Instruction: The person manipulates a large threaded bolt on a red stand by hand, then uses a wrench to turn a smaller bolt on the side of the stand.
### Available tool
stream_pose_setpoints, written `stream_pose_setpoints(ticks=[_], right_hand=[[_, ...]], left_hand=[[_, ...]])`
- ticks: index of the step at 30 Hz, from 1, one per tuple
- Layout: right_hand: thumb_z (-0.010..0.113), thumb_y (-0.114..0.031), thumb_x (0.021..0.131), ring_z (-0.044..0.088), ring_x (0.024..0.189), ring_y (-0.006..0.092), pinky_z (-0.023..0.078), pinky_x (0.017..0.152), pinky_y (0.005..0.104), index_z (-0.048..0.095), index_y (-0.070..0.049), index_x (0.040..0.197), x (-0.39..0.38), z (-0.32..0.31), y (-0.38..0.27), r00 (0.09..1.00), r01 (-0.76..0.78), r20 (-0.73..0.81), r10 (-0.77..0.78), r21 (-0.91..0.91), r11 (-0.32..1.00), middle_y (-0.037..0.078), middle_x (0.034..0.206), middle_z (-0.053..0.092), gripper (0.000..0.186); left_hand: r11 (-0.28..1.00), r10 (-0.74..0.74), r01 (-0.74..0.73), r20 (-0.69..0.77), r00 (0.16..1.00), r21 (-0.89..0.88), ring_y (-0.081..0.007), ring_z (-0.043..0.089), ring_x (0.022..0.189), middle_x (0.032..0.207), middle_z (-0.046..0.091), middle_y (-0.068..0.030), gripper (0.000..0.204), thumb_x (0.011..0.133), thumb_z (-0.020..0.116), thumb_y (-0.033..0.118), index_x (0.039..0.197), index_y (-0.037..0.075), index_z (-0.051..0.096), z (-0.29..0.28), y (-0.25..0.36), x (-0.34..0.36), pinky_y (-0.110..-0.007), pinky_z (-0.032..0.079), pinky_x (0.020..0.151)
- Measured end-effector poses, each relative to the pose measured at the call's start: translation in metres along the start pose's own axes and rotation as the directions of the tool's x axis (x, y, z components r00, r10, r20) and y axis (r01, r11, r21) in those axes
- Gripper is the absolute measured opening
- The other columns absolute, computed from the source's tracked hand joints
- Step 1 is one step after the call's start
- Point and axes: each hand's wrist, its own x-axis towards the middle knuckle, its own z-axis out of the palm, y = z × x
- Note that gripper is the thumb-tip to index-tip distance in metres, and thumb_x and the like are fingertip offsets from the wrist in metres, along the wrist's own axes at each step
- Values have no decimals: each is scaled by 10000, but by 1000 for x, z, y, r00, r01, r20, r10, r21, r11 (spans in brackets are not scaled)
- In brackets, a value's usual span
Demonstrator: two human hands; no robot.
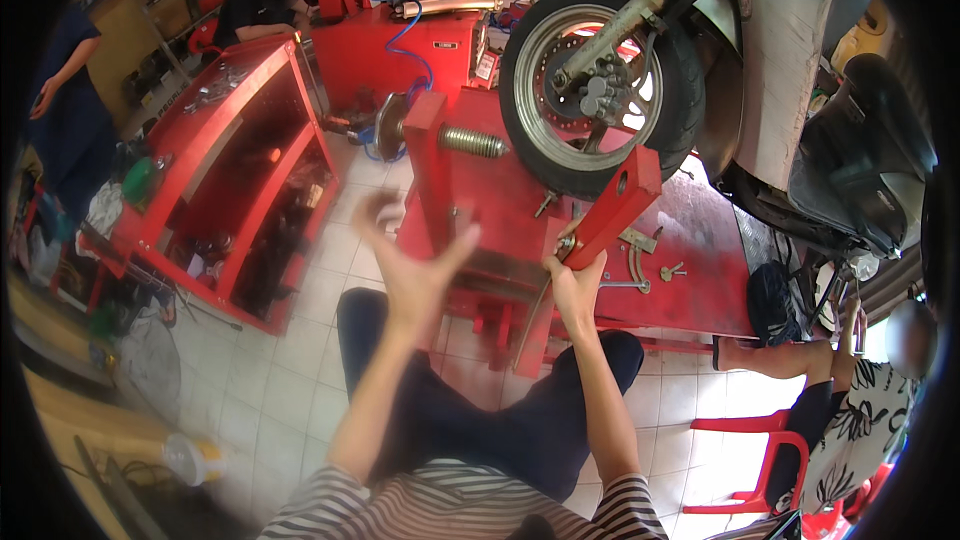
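While a wheel stands beyond, the right hand grasps a red post, left hand splayed.

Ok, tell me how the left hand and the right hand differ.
The left hand is blurred; the right hand looks sharper. The left hand is open, fingers spread, with nothing visible in it; the right hand appears curled around the lower part of the slanted red bar. Both are bare.

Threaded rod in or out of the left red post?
In: the threaded rod passes through the red post, threads showing right, metal disc left.
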Motion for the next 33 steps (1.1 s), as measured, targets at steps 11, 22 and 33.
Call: stream_pose_setpoints(ticks=[11,22,33], right_hand=[[599,106,514,420,753,117,351,663,257,486,-52,861,16,-58,16,970,44,220,-100,246,968,19,871,453,398],[738,-6,752,554,828,129,463,744,334,516,-34,919,6,-50,-80,929,340,55,-365,257,904,55,903,549,280],[689,85,829,410,542,32,356,503,213,458,-81,742,26,-41,-104,954,299,-94,-286,187,936,-34,659,450,298]], left_hand=[[790,23,181,323,946,-585,-106,582,549,680,604,-38,124,898,656,83,911,-5,570,51,-1,1,-253,446,513],[829,29,156,320,947,-537,-175,617,590,696,657,-60,131,810,749,115,820,26,653,38,-17,-23,-304,448,562],[803,-43,323,492,870,-501,-202,604,1006,1110,626,-106,505,834,743,169,1256,12,514,26,-1,-13,-348,463,898]])
